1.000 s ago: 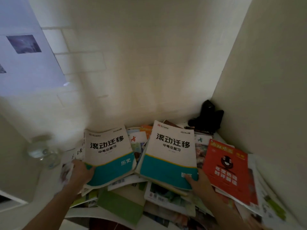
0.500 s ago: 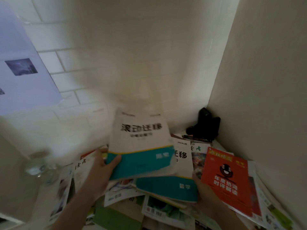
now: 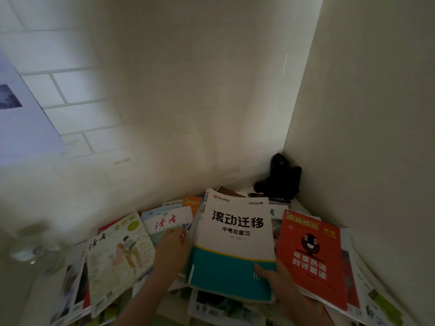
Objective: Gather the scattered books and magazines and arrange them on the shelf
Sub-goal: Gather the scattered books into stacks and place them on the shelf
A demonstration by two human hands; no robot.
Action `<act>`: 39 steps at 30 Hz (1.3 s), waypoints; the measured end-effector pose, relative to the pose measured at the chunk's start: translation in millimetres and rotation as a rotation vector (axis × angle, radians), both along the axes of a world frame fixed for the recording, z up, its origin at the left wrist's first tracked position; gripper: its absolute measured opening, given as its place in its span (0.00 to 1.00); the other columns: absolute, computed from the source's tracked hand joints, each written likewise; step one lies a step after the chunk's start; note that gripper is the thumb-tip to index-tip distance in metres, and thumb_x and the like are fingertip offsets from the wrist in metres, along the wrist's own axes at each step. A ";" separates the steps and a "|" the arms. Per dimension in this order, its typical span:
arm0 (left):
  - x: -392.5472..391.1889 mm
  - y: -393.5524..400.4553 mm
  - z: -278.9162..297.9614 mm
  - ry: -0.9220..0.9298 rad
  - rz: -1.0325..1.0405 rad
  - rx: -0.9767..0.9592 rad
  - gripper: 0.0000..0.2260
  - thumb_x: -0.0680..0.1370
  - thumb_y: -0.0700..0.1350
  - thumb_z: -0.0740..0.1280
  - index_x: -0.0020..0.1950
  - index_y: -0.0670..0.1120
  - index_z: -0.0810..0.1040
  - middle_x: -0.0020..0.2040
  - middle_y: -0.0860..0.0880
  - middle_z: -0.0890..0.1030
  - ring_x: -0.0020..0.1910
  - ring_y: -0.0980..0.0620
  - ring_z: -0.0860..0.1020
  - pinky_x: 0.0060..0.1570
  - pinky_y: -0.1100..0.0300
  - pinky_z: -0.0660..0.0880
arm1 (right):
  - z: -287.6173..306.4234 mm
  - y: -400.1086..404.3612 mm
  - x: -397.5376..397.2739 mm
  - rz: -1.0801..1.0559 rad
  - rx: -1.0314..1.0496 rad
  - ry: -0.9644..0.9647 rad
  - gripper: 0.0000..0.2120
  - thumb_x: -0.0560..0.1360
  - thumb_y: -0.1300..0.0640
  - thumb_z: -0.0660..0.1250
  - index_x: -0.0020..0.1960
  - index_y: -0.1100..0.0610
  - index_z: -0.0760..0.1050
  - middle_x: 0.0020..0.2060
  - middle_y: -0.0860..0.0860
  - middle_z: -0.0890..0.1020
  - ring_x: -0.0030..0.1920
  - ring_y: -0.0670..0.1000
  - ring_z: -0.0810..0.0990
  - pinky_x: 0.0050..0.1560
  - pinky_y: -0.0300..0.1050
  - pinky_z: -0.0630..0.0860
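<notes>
Both hands grasp the white-and-teal workbook (image 3: 233,243), which lies atop the scattered pile in the corner. The left hand (image 3: 173,251) curls round its left edge; the right hand (image 3: 280,282) pinches its lower right corner, thumb on the cover, beside the red magazine (image 3: 310,255).

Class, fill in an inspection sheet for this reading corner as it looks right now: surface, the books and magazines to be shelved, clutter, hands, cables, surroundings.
Surface: almost wholly covered by overlapping books and magazines; little bare top shows.
Job's things: white-and-teal workbook on top of the heap; red magazine to its right; illustrated magazine to its left; more lie underneath.
Clutter: black object in the back corner; blurred clear glass item at left.
Hands: left hand at the workbook's left edge; right hand grips its lower right corner, thumb on the cover.
Cables: nothing seen.
Surroundings: white brick wall, plain side wall, a poster at left. No shelf in view.
</notes>
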State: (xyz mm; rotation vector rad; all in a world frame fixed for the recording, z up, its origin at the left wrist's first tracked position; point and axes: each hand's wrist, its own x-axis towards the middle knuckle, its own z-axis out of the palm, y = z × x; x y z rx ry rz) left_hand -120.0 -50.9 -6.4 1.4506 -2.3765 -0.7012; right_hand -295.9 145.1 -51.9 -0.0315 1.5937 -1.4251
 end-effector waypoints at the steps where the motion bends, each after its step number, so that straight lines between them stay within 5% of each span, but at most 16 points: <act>1: -0.3 -4.2 0.4 -0.019 -0.003 0.056 0.08 0.81 0.49 0.61 0.53 0.47 0.77 0.46 0.49 0.76 0.44 0.52 0.74 0.45 0.61 0.72 | -0.6 2.9 -2.7 -0.022 -0.010 0.013 0.21 0.74 0.65 0.70 0.64 0.54 0.70 0.55 0.52 0.81 0.53 0.57 0.81 0.49 0.54 0.79; 6: -3.4 -9.4 -11.0 -0.081 -0.036 0.265 0.20 0.74 0.53 0.72 0.61 0.44 0.77 0.57 0.46 0.81 0.53 0.50 0.79 0.50 0.60 0.75 | -8.8 18.1 -15.2 -0.095 -0.008 0.028 0.25 0.73 0.66 0.70 0.68 0.57 0.69 0.58 0.55 0.80 0.56 0.60 0.79 0.59 0.62 0.75; 15: -5.7 -17.0 -5.7 -0.076 -0.063 0.266 0.09 0.80 0.48 0.64 0.56 0.46 0.69 0.52 0.47 0.77 0.51 0.50 0.77 0.47 0.59 0.76 | -10.7 22.6 -11.0 -0.149 -0.068 -0.012 0.27 0.72 0.65 0.71 0.69 0.55 0.68 0.59 0.55 0.81 0.55 0.60 0.81 0.57 0.62 0.77; 19: -1.2 -23.4 18.0 -0.038 -0.119 0.190 0.11 0.82 0.48 0.59 0.61 0.44 0.67 0.49 0.49 0.76 0.41 0.56 0.75 0.34 0.67 0.71 | -4.1 16.3 -7.5 -0.127 -0.078 -0.059 0.20 0.74 0.68 0.68 0.64 0.57 0.71 0.54 0.57 0.82 0.53 0.60 0.81 0.49 0.56 0.79; 23: 22.4 -45.5 69.8 0.031 -0.004 0.060 0.12 0.80 0.47 0.63 0.62 0.45 0.75 0.56 0.45 0.81 0.51 0.47 0.78 0.48 0.59 0.72 | 4.1 9.5 -5.9 -0.106 -0.115 -0.078 0.18 0.75 0.68 0.67 0.63 0.57 0.72 0.54 0.56 0.81 0.52 0.59 0.81 0.46 0.53 0.78; 29: 47.4 -48.2 173.4 0.210 0.052 -0.335 0.11 0.78 0.45 0.67 0.59 0.46 0.79 0.49 0.46 0.83 0.47 0.44 0.81 0.43 0.58 0.71 | 1.0 -11.2 17.4 -0.132 -0.116 -0.124 0.18 0.75 0.68 0.66 0.63 0.57 0.70 0.48 0.54 0.81 0.46 0.57 0.81 0.38 0.50 0.76; 32: 35.9 -53.0 168.1 0.480 0.122 -0.109 0.10 0.78 0.46 0.67 0.58 0.45 0.78 0.48 0.51 0.80 0.44 0.50 0.78 0.39 0.62 0.72 | 5.9 -22.8 17.0 -0.095 -0.080 -0.120 0.16 0.76 0.65 0.67 0.62 0.60 0.71 0.49 0.58 0.82 0.46 0.59 0.82 0.39 0.51 0.78; 35: 9.9 -37.0 120.4 0.719 0.168 0.231 0.12 0.77 0.47 0.68 0.59 0.44 0.78 0.50 0.47 0.83 0.41 0.52 0.81 0.38 0.62 0.79 | 13.2 -24.5 8.5 -0.035 -0.047 -0.168 0.16 0.80 0.51 0.61 0.62 0.60 0.74 0.46 0.60 0.84 0.44 0.61 0.83 0.38 0.52 0.79; 39: -16.2 2.5 52.6 0.649 0.157 0.432 0.07 0.80 0.48 0.65 0.57 0.50 0.75 0.50 0.49 0.83 0.42 0.54 0.83 0.39 0.56 0.81 | 21.3 -18.0 -1.5 -0.092 -0.304 -0.301 0.23 0.81 0.41 0.51 0.59 0.52 0.79 0.56 0.59 0.83 0.53 0.63 0.83 0.45 0.59 0.81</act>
